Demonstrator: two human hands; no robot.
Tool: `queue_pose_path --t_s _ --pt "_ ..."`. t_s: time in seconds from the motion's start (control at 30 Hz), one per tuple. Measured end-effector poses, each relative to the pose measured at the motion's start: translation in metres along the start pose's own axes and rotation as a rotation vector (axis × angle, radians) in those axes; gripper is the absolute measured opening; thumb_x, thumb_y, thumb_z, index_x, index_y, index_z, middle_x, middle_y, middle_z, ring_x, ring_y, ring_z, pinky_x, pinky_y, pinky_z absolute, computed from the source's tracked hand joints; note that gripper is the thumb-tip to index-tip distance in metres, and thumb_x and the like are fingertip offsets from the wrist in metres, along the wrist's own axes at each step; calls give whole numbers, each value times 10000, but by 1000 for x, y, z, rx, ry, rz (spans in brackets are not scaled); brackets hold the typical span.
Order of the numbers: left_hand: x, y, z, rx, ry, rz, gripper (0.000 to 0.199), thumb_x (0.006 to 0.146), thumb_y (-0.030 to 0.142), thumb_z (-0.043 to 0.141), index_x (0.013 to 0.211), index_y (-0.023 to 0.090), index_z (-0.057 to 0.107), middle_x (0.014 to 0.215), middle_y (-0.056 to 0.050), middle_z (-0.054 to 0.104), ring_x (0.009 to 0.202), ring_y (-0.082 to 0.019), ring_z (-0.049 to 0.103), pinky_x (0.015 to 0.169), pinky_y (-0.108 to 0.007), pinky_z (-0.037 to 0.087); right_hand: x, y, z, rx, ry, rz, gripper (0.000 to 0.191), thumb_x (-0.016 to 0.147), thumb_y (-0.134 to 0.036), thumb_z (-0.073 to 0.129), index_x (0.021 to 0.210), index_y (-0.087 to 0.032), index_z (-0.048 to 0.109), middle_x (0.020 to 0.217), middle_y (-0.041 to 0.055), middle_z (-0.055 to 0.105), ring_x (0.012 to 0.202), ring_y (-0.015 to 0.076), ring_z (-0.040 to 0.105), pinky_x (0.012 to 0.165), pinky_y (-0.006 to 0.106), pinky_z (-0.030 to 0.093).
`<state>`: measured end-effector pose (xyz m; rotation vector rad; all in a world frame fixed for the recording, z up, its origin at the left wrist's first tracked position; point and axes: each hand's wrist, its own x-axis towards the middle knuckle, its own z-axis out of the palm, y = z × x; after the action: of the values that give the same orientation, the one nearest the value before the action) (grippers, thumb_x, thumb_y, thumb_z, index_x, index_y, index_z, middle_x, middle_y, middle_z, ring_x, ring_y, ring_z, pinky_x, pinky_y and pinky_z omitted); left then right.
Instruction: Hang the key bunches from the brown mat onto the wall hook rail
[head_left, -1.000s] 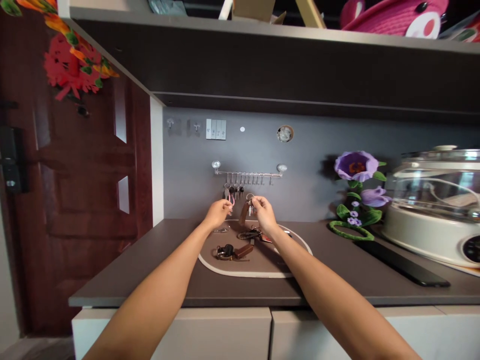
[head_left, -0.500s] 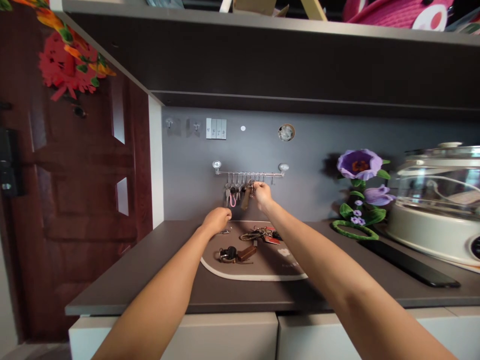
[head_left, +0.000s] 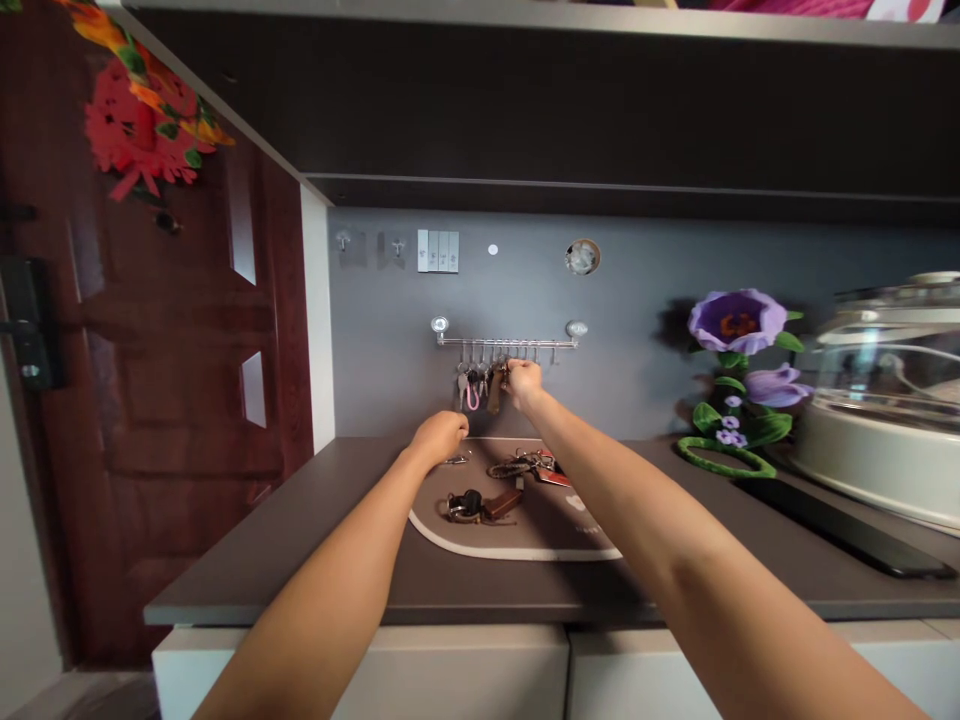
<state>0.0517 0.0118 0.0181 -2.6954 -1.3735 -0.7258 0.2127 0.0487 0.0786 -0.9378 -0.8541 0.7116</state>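
My right hand is raised to the wall rail, its fingers pinched on keys at the hooks. Left of it, several hanging keys, a pink loop and a brown strap dangle from the hooks. My left hand is closed above the far left of the brown mat; what its fingers hold, if anything, is hidden. Below it lies a small metal piece. On the mat rest a black key fob with a brown leather tag and a bunch with a red tag.
A purple flower decoration and a black phone are on the right of the counter, by a white appliance with a clear top. A dark shelf overhangs. On the left is a red-brown door.
The view has shifted slightly, with the shelf contents mostly out of frame now. Both hands keep nearly the same places, right at the rail and left above the mat.
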Motion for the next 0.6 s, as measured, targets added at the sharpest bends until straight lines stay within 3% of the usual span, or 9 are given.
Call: queue_pose_path --t_s 0.6 --pt "0 -3 -2 37 -26 -2 203 760 158 443 816 181 637 874 -81 640 795 -164 563 669 -226 356 -6 18 -15 1 -88 -34 100 711 -181 407 613 -176 426 548 -53 426 461 49 418 422 161 360"
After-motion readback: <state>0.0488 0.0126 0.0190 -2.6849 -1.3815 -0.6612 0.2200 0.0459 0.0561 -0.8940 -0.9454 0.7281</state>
